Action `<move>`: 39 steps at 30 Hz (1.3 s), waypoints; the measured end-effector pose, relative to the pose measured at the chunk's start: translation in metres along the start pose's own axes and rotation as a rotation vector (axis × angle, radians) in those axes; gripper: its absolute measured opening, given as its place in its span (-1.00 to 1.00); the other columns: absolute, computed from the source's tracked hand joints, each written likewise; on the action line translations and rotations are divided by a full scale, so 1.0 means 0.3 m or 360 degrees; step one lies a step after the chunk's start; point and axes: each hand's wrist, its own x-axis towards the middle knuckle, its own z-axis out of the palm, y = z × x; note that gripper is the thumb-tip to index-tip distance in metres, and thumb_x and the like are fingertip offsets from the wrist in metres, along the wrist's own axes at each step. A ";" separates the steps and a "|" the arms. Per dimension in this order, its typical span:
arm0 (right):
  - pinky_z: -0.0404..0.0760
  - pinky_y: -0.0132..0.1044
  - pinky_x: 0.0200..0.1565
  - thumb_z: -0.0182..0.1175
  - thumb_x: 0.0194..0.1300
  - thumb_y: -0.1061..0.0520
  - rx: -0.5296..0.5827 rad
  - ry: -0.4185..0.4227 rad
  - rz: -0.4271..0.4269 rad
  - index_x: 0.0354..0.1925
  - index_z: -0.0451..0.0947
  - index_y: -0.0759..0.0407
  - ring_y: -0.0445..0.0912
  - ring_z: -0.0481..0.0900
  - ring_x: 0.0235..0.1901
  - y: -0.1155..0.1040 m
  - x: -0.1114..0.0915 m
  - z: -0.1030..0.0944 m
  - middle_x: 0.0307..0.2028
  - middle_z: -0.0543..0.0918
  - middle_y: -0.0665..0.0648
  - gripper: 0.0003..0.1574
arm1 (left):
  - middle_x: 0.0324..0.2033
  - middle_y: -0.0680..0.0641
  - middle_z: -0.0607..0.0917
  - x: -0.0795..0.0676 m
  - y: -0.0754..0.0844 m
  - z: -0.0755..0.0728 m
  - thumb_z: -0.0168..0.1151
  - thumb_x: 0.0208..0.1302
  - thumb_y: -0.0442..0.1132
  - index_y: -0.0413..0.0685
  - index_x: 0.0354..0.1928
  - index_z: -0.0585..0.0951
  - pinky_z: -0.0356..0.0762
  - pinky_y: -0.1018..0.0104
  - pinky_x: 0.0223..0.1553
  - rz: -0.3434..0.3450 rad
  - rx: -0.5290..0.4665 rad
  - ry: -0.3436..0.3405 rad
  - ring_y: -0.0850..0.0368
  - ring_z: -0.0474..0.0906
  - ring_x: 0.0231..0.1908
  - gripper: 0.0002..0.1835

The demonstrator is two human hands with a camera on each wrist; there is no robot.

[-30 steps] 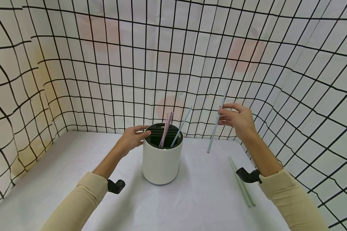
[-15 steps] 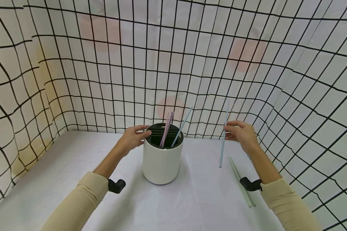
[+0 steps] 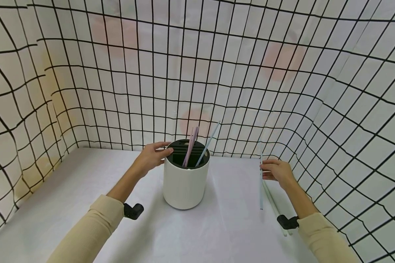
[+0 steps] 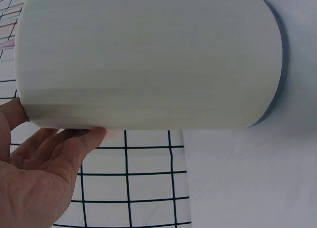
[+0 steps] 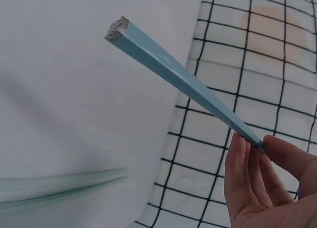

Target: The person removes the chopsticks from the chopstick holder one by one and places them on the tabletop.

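Note:
A white utensil holder (image 3: 185, 188) with a dark slotted top stands upright on the table. Pink-purple chopsticks (image 3: 191, 146) and one light blue chopstick (image 3: 209, 142) lean inside it. My left hand (image 3: 150, 157) holds the holder at its upper left, thumb at the rim and fingers against the side (image 4: 86, 144). Off to the right, my right hand (image 3: 278, 171) pinches another blue chopstick (image 3: 261, 190) between thumb and fingertips. It hangs nearly upright, its silver-capped thick end (image 5: 118, 30) pointing down. Two green chopsticks (image 3: 272, 201) lie on the table beside it, partly covered by the right wrist camera.
Black wire grid (image 3: 197, 84) surrounds the white-covered table (image 3: 230, 226) at the back and both sides. Pale cloth with faint coloured patches hangs behind it. A black wrist camera (image 3: 133, 211) juts from the left cuff.
My right hand has come down and to the right with the blue chopstick, which now stands more upright and lower, close beside the green ones. My left hand stays on the holder.

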 end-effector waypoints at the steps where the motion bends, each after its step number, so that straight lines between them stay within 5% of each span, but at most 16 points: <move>1: 0.82 -0.30 -0.21 0.27 0.43 0.18 -0.0016 -0.0004 0.0012 0.30 0.39 0.53 -0.17 0.77 -0.38 0.015 0.001 -0.005 -0.29 0.78 -0.04 -0.37 | 0.36 -0.21 0.52 0.000 0.000 0.000 0.19 0.51 -0.04 0.03 0.50 0.36 0.52 0.00 0.34 -0.0001 -0.0004 -0.0002 -0.13 0.46 0.37 -0.40; 8: 0.83 -0.26 -0.23 0.29 0.42 0.14 -0.0176 -0.0059 0.0059 0.27 0.44 0.52 -0.15 0.77 -0.35 0.111 0.004 -0.034 -0.20 0.78 0.10 -0.38 | 0.35 -0.21 0.53 -0.001 0.001 -0.001 0.19 0.51 -0.04 0.02 0.50 0.37 0.52 0.00 0.34 -0.0005 -0.0022 -0.0007 -0.12 0.46 0.37 -0.41; 20: 0.82 -0.27 -0.34 0.33 0.32 0.22 -0.0163 -0.0035 0.0290 0.21 0.47 0.57 -0.10 0.77 -0.41 0.256 0.001 -0.035 -0.34 0.77 0.09 -0.40 | 0.36 -0.20 0.52 -0.002 -0.001 0.000 0.19 0.51 -0.03 0.05 0.50 0.37 0.51 0.00 0.35 0.0003 -0.0018 -0.0005 -0.12 0.45 0.38 -0.41; 39: 0.75 -0.35 -0.47 0.32 0.28 0.28 -0.0280 0.0041 0.0318 0.09 0.53 0.61 -0.18 0.65 -0.53 0.347 0.016 -0.028 -0.48 0.70 0.01 -0.50 | 0.36 -0.21 0.52 -0.001 0.002 0.002 0.19 0.51 -0.04 0.05 0.50 0.38 0.52 0.00 0.34 0.0002 -0.0014 0.0005 -0.12 0.46 0.37 -0.41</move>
